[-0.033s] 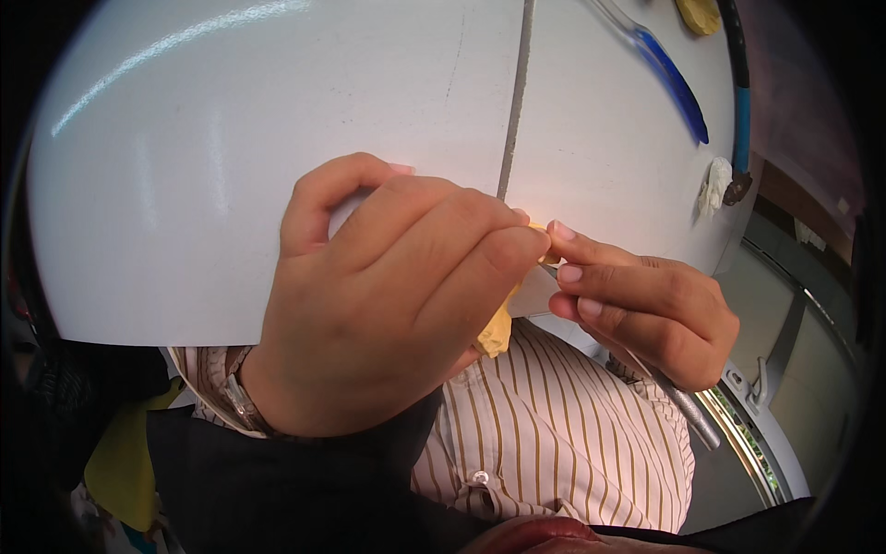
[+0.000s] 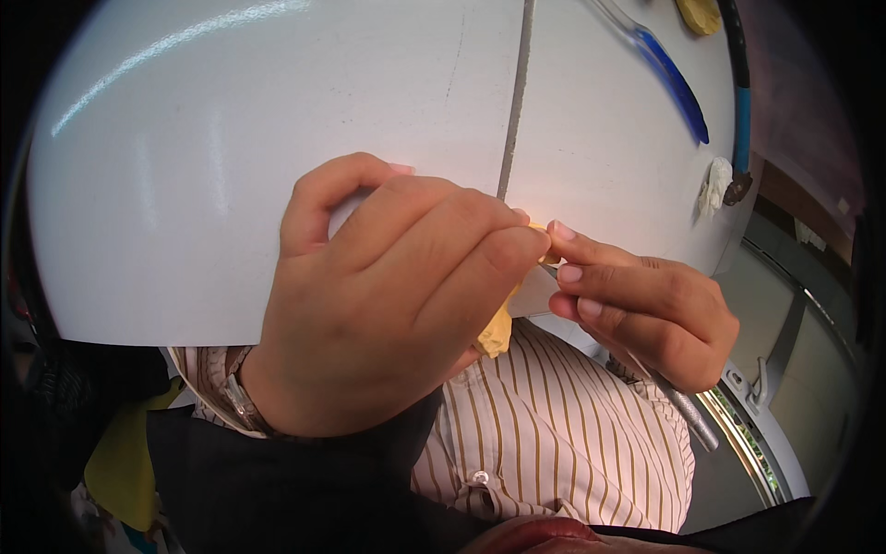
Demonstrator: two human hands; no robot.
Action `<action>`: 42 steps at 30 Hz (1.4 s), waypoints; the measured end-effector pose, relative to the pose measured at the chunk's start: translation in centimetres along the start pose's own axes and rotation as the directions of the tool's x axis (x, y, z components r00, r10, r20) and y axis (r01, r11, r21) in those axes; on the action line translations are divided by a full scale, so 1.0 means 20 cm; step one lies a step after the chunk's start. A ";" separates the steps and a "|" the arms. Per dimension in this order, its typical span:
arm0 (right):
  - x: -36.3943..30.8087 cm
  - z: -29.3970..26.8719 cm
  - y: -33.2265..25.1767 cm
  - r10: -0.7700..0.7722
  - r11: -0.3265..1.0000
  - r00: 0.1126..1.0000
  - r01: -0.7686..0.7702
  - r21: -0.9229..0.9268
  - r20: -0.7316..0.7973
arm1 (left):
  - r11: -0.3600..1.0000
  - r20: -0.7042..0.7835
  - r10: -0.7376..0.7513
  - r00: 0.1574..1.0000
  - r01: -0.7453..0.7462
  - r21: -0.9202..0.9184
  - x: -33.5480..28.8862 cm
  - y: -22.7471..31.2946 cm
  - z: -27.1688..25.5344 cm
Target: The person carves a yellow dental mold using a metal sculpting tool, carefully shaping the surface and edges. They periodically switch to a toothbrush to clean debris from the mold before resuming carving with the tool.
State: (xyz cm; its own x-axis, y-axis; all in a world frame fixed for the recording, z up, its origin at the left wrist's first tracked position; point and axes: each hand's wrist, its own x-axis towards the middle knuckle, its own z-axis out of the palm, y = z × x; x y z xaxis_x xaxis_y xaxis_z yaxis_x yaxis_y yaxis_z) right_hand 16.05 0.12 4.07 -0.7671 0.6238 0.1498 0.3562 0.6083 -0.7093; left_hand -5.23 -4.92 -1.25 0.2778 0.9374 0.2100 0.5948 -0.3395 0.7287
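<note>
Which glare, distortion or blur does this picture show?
Head view: bright glare streak across the white table, upper left; head view: fisheye bowing of the table's edges, black corners; head view: left hand and right hand without obvious motion blur.

A pinkish-white shirt with thin brown stripes [image 2: 554, 434] fills the lower middle of the frame, a small round white button [image 2: 479, 477] on its front. At lower left show a black cloth outer garment [image 2: 286, 480], a striped shirt cuff [image 2: 212, 365] and a silver-coloured metal wristband [image 2: 242, 403]. Both hands [image 2: 397, 295] are bare, with short nails.
</note>
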 end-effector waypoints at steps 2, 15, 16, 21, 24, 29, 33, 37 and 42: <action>0.00 0.01 0.00 -0.010 1.000 1.000 0.010 -0.016 -0.019 | 1.000 0.000 -0.003 1.000 0.003 0.007 0.00 0.00 0.00; 0.03 -0.02 0.04 -0.013 0.997 1.000 0.012 0.078 0.017 | 1.000 -0.013 0.015 1.000 -0.015 0.015 0.00 -0.01 0.01; 0.03 -0.02 0.04 -0.018 0.997 1.000 0.016 0.074 0.021 | 1.000 -0.011 0.016 1.000 -0.016 0.016 0.00 -0.01 0.01; 0.03 -0.02 0.04 -0.031 0.998 0.999 0.029 0.057 0.031 | 1.000 -0.002 0.006 1.000 -0.006 0.022 0.00 0.00 0.00; 0.03 -0.02 0.04 -0.039 0.998 0.999 0.038 0.053 0.033 | 1.000 -0.001 0.003 1.000 -0.003 0.019 -0.01 0.00 0.00; 0.02 -0.02 0.04 -0.036 0.998 0.999 0.034 0.058 0.028 | 1.000 -0.011 0.000 1.000 0.000 0.020 0.00 0.00 0.01; 0.01 -0.01 0.03 -0.021 0.999 1.000 0.020 0.044 0.019 | 1.000 -0.016 0.003 1.000 -0.003 0.022 0.00 0.00 0.01; 0.00 -0.01 0.00 0.035 0.999 0.999 -0.036 0.013 0.027 | 1.000 -0.008 0.006 1.000 -0.006 0.020 0.00 0.00 0.01; -0.01 0.02 0.01 0.007 1.000 1.000 -0.007 0.001 -0.018 | 1.000 -0.006 0.015 1.000 -0.015 0.018 0.00 0.00 0.00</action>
State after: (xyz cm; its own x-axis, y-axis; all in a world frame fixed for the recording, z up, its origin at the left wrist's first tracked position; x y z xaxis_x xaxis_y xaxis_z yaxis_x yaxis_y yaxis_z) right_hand 16.01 -0.03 3.70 -0.7549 0.6368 0.1570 0.3609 0.6031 -0.7113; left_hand -5.20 -4.97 -1.34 0.2824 0.9325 0.2250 0.6042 -0.3551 0.7133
